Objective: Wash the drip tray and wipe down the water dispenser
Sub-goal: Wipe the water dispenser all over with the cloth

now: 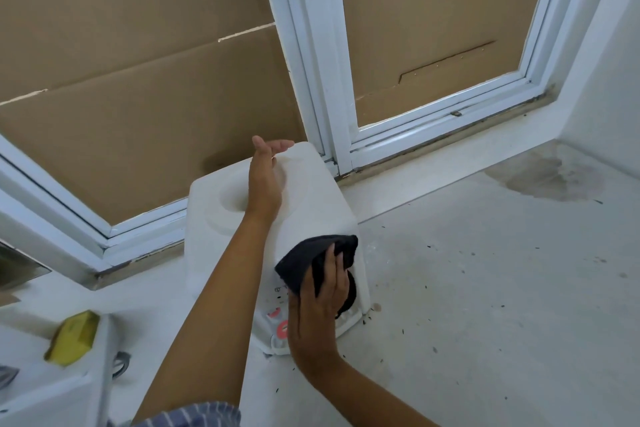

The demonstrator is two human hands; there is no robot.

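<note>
A white tabletop water dispenser (311,204) stands on the pale counter below the window, its round bottle well facing up. My left hand (265,180) reaches over its top with straight fingers, at or just above the well's rim. My right hand (320,305) holds a dark cloth (311,258) against the dispenser's front, near its upper right corner. Red marks (282,328) show low on the front beside my wrist. The drip tray is not clearly in view.
A yellow sponge (72,338) lies on the white sink edge at lower left. Cardboard covers the window panes (145,87). Dark specks (429,291) and a grey stain (550,180) mark the counter to the right of the dispenser.
</note>
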